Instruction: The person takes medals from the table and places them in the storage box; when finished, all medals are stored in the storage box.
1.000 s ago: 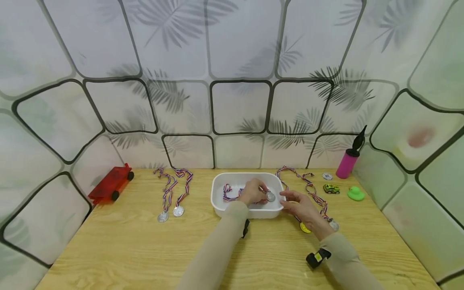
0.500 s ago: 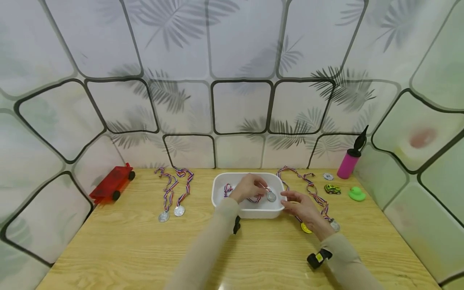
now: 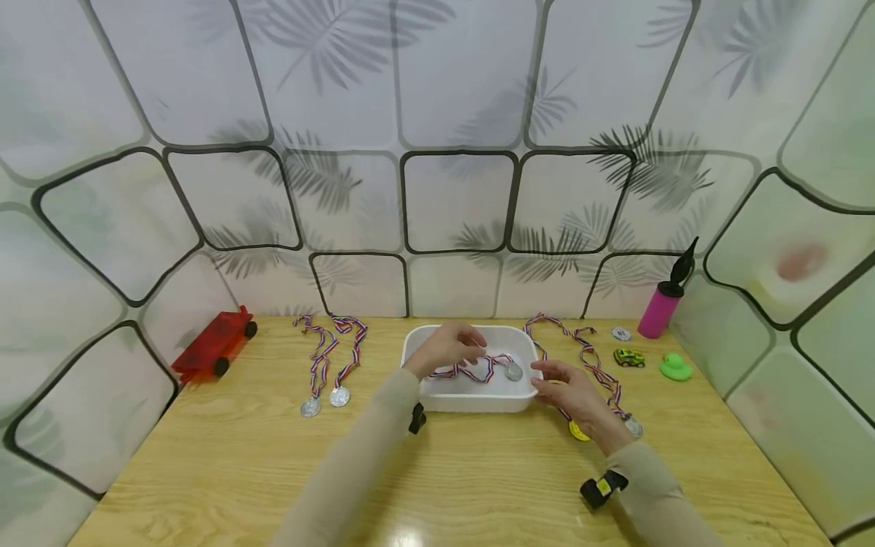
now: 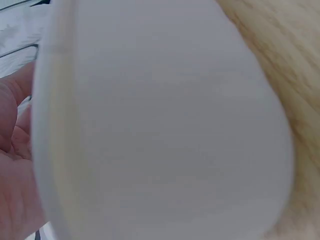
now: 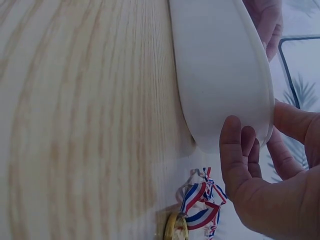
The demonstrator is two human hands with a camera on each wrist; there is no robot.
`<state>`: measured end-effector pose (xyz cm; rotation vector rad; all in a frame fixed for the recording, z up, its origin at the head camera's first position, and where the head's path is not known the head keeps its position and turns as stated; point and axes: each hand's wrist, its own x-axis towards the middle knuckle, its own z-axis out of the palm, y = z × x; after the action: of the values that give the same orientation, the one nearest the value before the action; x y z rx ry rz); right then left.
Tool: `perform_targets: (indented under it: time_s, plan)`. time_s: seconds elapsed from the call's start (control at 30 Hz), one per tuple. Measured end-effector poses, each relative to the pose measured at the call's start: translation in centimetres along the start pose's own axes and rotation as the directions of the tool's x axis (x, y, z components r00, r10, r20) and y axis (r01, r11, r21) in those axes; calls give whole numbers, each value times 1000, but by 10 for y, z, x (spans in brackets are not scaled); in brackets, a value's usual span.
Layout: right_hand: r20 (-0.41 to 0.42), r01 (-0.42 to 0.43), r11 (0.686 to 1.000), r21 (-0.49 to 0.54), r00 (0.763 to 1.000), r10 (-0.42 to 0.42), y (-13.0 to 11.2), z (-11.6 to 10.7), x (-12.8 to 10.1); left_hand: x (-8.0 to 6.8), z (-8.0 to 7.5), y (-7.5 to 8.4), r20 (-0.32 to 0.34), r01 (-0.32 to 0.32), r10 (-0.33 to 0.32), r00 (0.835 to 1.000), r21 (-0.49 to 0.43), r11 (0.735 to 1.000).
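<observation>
Silver medal (image 3: pixel 513 372) inside the white tray (image 3: pixel 475 405), near its right end, with ribbon (image 3: pixel 488 374) running leftward beneath the left hand (image 3: pixel 446 347), fingers parted, apparently pinching nothing. Against the tray's right end, the right hand (image 3: pixel 570 393) with fingers spread. Could drag the medal by catching a ribbon loop; could skid the tray through uneven pressure.
</observation>
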<state>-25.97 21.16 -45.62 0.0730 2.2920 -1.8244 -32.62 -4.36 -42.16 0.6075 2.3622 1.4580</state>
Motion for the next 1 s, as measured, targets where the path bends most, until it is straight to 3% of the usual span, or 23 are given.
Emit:
perform_targets:
  time_s: [0.1,0.4,0.57,1.0]
  plan:
    - [1,-7,1000,0,1000,7,1,-1,0,-11,-5,-3,-17,-4,4,1000,1,1000]
    - [19,-11,1000,15,1000,10,1,-1,-2,-50,-36,-20,-125,-17,-4,992,-163,986]
    - [0,4,1000,20,1000,-4,-1,1,-1,-71,-53,-28,-144,-14,-20,989,-231,973]
    - [-31,-13,1000,17,999,14,1,0,2,-111,-90,-65,-129,61,-83,988,-165,984]
